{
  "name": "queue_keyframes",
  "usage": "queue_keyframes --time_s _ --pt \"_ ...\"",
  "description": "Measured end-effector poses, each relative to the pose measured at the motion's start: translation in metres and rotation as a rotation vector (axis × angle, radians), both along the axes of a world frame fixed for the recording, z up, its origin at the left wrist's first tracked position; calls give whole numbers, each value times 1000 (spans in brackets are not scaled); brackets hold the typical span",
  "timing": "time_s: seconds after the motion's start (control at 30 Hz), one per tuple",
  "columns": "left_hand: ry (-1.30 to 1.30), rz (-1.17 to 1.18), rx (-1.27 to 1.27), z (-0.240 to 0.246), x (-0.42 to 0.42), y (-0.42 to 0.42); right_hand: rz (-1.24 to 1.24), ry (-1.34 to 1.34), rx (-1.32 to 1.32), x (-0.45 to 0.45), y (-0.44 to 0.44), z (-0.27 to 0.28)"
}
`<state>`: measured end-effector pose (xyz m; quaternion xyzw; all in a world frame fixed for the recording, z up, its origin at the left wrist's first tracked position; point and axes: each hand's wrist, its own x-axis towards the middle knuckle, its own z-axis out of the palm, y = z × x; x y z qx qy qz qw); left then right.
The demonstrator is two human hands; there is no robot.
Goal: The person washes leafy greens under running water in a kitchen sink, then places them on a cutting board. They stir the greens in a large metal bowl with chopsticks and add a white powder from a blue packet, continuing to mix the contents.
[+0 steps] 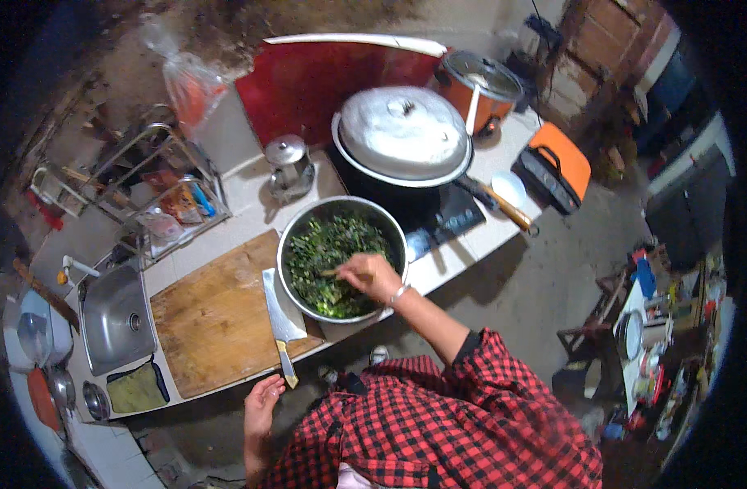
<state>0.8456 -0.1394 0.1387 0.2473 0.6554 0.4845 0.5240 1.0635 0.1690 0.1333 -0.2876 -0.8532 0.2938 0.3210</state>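
A steel basin (288,299) holds chopped dark green leaves (333,244), with paler green pieces low in it. Over its lower right part is my right hand (370,278), fingers pinched on the end of a thin, light brown utensil, perhaps chopsticks, whose far end lies among the greens. My left hand (265,397) hangs below the counter's front edge, fingers slightly curled, with nothing in it. Close to it, the handle of a kitchen knife (281,318) sticks out past the edge. The knife's broad blade lies on the right side of a wooden cutting board (214,318), next to the basin.
Behind the basin, a lidded wok (404,134) sits on a black cooktop (446,226), its handle pointing right. A glass jar (291,171) stands back left, an orange cooker (480,104) back right. A sink (119,324), folded cloth (138,388) and wire rack (159,183) are left.
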Motion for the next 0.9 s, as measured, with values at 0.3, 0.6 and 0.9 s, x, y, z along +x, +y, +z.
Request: queue_keyframes --time_s 0.3,0.6,0.9 --pt "-10 32 -167 -2 4 -14 -63 84 -177 58 28 28" --pt "-4 18 -103 1 5 0 190 34 -207 14 29 -2" --pt "19 77 -97 4 8 -5 260 90 -242 32 39 27"
